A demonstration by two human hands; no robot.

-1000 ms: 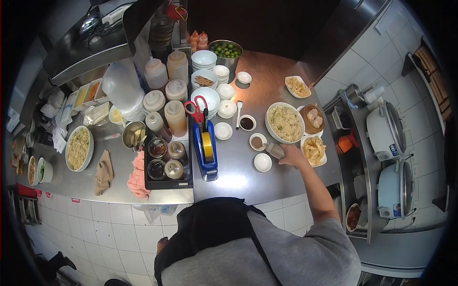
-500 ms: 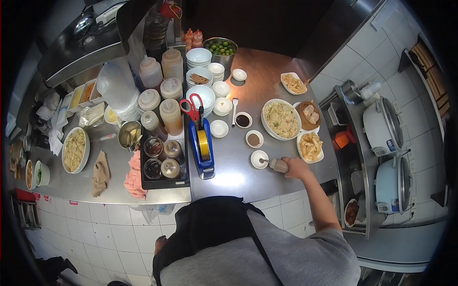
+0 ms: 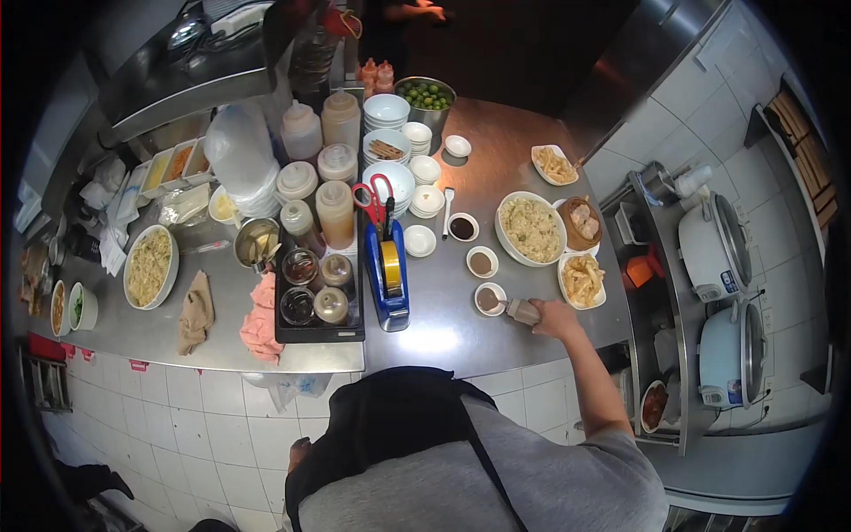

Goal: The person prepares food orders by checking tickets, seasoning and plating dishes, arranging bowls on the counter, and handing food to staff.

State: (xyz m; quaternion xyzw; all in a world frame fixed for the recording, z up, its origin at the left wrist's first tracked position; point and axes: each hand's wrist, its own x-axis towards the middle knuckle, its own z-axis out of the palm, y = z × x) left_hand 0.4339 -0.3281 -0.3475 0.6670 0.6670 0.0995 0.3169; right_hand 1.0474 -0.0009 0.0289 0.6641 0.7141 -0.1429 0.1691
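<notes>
My right hand (image 3: 556, 319) is closed round a squeeze bottle (image 3: 523, 311), tilted with its nozzle at a small white bowl (image 3: 489, 300) that holds brown sauce. Just behind stands a second bowl of brown sauce (image 3: 482, 262), and farther back a bowl of dark sauce (image 3: 462, 227). A large bowl of rice (image 3: 531, 228) and a dish of fries (image 3: 582, 280) are beyond my right hand. My left hand (image 3: 300, 451) hangs low beside the black apron, mostly hidden; its fingers cannot be made out.
A blue tape dispenser (image 3: 387, 279) with red scissors stands left of the sauce bowls. Beside it are a black tray (image 3: 321, 333) of bottles, a pink cloth (image 3: 261, 321) and stacked bowls (image 3: 386, 110). Rice cookers (image 3: 714, 246) sit on the right shelf. Another person's hand (image 3: 432, 11) shows at the top.
The bottle has moved from beside the middle sauce bowl to the nearer bowl, which was white inside and now holds brown sauce. Another person's hand has appeared at the top.
</notes>
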